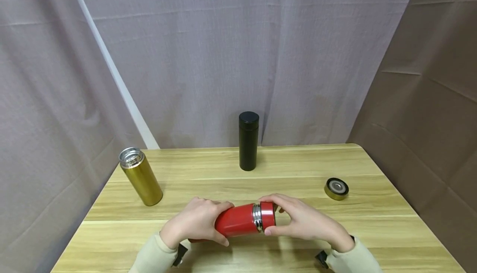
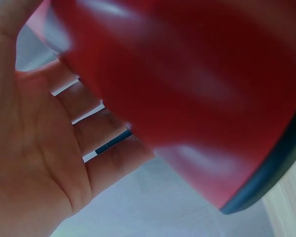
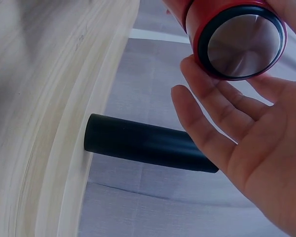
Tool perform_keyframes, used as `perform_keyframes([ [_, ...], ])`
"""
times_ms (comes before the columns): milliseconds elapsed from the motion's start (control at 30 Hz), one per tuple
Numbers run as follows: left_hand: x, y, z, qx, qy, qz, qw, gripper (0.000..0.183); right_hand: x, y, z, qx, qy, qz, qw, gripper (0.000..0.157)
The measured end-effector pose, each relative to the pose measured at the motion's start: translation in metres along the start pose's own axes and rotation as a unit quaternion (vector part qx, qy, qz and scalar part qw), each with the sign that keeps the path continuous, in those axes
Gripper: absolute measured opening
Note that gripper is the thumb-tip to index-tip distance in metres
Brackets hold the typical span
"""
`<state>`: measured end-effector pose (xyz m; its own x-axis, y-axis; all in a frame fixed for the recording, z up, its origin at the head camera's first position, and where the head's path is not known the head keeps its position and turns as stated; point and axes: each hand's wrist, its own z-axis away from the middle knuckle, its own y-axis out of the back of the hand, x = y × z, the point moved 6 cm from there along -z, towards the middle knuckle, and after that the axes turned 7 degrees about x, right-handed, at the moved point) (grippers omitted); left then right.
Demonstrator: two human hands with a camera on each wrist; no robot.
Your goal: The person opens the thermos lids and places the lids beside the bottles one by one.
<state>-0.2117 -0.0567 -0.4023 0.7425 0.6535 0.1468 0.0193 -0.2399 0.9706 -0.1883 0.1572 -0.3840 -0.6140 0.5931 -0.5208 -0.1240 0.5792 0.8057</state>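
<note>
- Red thermos bottle [image 1: 236, 221]: near edge of table [image 1: 290, 173], between both hands, lying sideways, mouth end toward the person's right; looks lifted, shadow below.
- Left hand [image 1: 197, 219]: wrapped round the bottle body, thumb on near side; likely to steady it and leave the mouth end free.
- Right hand [image 1: 302, 217]: thumb and fingers clamped on rim of red cap [image 1: 268, 215]; at least one finger stands off it. Side grip probably suits turning; direction can't tell.
- Steel threaded neck [image 1: 257, 218]: bare between body and cap, so cap not fully seated; whether threads engage, can't tell.
- Gold thermos bottle [image 1: 143, 182]: left side, upright, uncapped, presumably stood up for stability.
- Gold cap [image 1: 336, 189]: far right, well apart from its bottle, inner side up, perhaps to keep the seal off the wood.
- Black thermos bottle [image 1: 248, 144]: back middle, upright, lid on, beyond the hands' working space.
</note>
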Motion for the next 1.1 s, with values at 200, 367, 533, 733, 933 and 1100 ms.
perform_keyframes([
  [200, -0.0006, -0.0006, 0.0000, -0.006, 0.003, 0.006, 1.0000, 0.075, -0.0005, -0.0006, 0.0005, -0.002, 0.008, -0.004, 1.000, 0.061],
  [367, -0.0009, -0.0004, 0.0005, -0.012, 0.001, 0.009, 0.9999, 0.074, -0.0013, -0.0013, 0.0006, -0.007, 0.008, -0.003, 1.000, 0.062],
  [533, -0.0008, 0.0004, 0.0017, -0.019, -0.001, 0.014, 0.9997, 0.073, -0.0032, -0.0020, 0.0003, -0.008, 0.022, 0.005, 1.000, 0.062],
  [733, -0.0002, 0.0006, 0.0029, -0.022, -0.013, 0.026, 0.9993, 0.073, -0.0061, -0.0022, -0.0002, -0.002, 0.061, 0.006, 0.998, 0.063],
  [933, -0.0013, -0.0013, 0.0035, -0.032, -0.014, 0.028, 0.9990, 0.073, -0.0070, -0.0035, -0.0008, -0.005, 0.086, 0.004, 0.996, 0.063],
  [1100, -0.0013, -0.0018, 0.0041, -0.036, -0.016, 0.026, 0.9989, 0.068, -0.0080, -0.0044, -0.0010, -0.010, 0.101, 0.000, 0.995, 0.063],
])
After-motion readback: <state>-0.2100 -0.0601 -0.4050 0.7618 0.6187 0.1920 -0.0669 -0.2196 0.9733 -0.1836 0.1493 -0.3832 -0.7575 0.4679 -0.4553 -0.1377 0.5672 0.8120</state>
